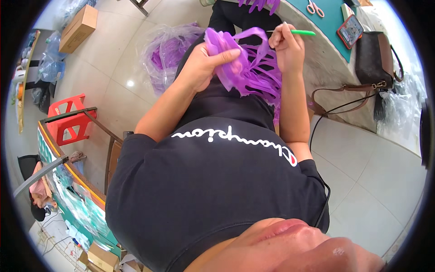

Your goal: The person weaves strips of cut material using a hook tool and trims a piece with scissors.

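Note:
My left hand (206,63) is closed around a bunch of thin, soft purple pieces (231,77), the thumb pressed on top. Many narrow strips of it hang down over my lap toward the right. One purple strip (251,32) arches from the bunch across to my right hand (288,47). Between the curled fingers of that hand is a slim bright green stick-like tool (303,32), pointing right; its other end is hidden. Whether those fingers also pinch the strip, I cannot tell.
A clear plastic bag of purple pieces (167,59) lies on the floor at left. On the green-topped table (301,8) are scissors (316,9), a phone (350,31) and more purple strips. A dark handbag (374,59) is at right, a red stool (70,120) and cardboard box (79,28) far left.

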`<state>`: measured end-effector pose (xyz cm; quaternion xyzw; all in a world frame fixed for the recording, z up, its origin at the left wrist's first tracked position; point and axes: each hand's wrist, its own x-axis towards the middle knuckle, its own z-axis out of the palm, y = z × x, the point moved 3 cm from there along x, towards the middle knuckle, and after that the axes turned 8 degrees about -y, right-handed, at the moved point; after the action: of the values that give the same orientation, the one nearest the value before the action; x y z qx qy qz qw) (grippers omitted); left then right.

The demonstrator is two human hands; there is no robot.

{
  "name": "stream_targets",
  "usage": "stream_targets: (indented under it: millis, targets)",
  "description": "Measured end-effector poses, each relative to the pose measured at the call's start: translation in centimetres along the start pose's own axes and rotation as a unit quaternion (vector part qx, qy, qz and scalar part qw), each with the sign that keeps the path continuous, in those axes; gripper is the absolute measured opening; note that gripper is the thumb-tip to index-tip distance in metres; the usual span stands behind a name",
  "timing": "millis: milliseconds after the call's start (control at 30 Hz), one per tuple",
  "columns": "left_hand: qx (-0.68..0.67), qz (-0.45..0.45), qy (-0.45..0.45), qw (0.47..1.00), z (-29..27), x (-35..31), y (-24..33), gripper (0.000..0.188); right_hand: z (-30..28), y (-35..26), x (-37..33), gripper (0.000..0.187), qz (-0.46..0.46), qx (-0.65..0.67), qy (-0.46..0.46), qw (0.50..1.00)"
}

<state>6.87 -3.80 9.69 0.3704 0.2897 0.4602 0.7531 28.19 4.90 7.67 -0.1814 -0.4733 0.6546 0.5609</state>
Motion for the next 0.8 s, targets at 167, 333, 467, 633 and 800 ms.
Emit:
stream_targets:
  millis: [167, 333, 467, 633, 800]
  targets:
    - [0.003, 0.059, 0.065, 0.996, 0.2, 0.1, 0.0, 0.016, 8.9, -2.0, -5.3, 0.005, -0.225, -0.447, -0.072, 0.862]
    - [0.025, 0.103, 0.103, 0.989, 0.5, -0.2, 0.4, 0.014, 10.2, -1.7, -5.6, 0.015, -0.262, -0.515, -0.105, 0.809]
    - [0.032, 0.111, 0.100, 0.988, 0.4, -0.2, 0.3, 0.013, 10.4, -1.5, -5.6, 0.018, -0.256, -0.529, -0.115, 0.801]
    - [0.041, 0.119, 0.110, 0.986, 0.2, -0.3, 0.1, 0.013, 10.8, -1.4, -5.8, 0.017, -0.261, -0.552, -0.098, 0.786]
    - [0.221, 0.167, 0.129, 0.952, -0.1, -0.4, 0.3, 0.013, 11.4, -2.0, -5.8, 0.007, -0.113, -0.547, -0.091, 0.824]
